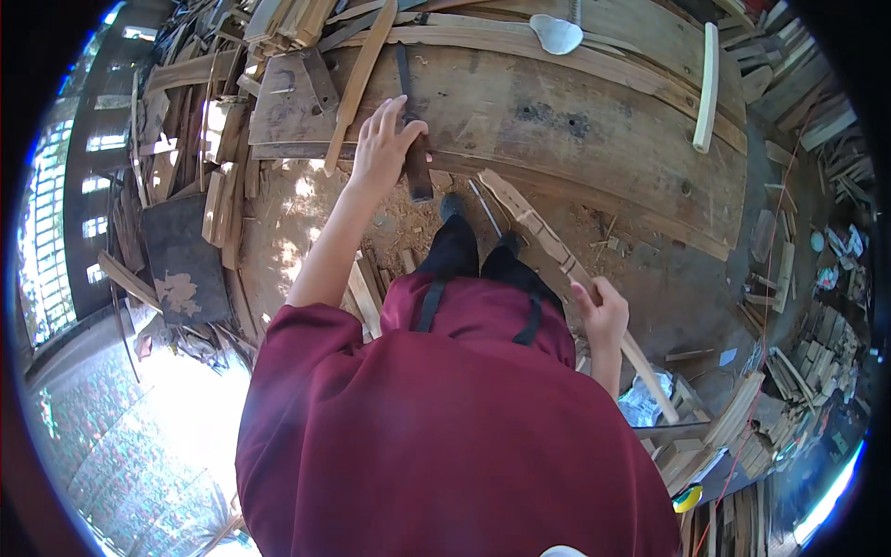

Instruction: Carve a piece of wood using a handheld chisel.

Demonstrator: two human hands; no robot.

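Observation:
My left hand (376, 150) is over the near edge of the workbench (483, 88), fingers spread. Its fingertips and thumb lie over a dark, flat-bladed tool (420, 178) whose thick brown end juts past the bench edge. Whether it is a file or a chisel I cannot tell. Low at my right side, my right hand (604, 316) is closed around a long, pale wooden strip (529, 218) with notches along it. The strip slants from near the bench edge back beside my right hip.
On the bench lie a pointed wooden slat (362, 79), a white scoop-like piece (557, 34) and a pale curved stick (707, 88). Wood scraps (218, 200) pile up at the left. A thin metal rod (484, 206) is near my feet, among shavings. More offcuts are heaped at right.

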